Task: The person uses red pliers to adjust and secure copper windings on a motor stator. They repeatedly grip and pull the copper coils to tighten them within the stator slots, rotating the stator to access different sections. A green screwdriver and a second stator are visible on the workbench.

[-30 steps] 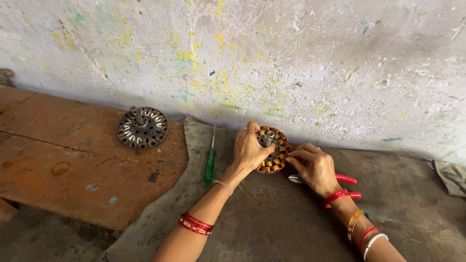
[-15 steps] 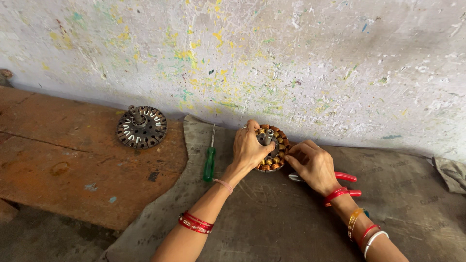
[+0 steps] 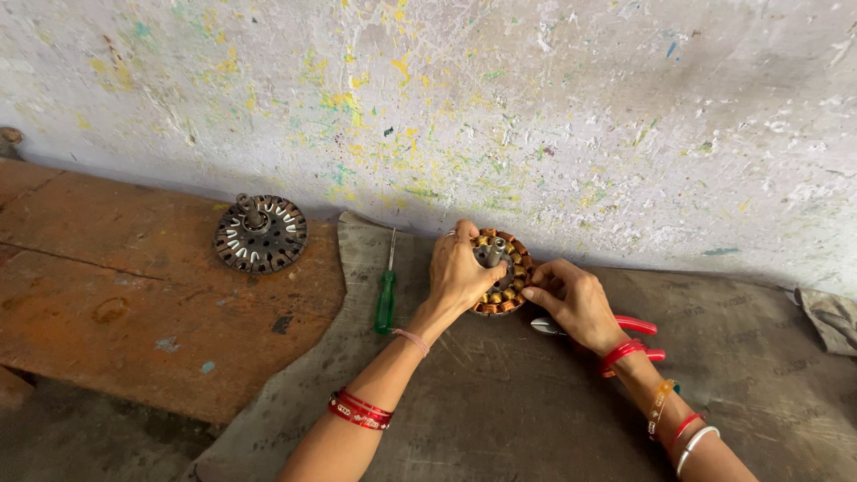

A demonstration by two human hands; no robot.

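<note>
Hands unmoved: left hand (image 3: 457, 272) still grips the wound stator (image 3: 502, 273), right hand (image 3: 576, 302) fingertips pinching its rim.

No packages, labels, signs or screens show anywhere in this view of the worktop and wall.

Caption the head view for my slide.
Both hands, left and right, work a wound stator; screwdriver beside.

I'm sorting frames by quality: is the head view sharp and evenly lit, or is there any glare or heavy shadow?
Head view: soft, even light with no glare; the left hand, right hand and wound stator are sharp; only faint shadows under the arms; the screwdriver reads clearly; edges bend slightly from the wide lens.
</note>
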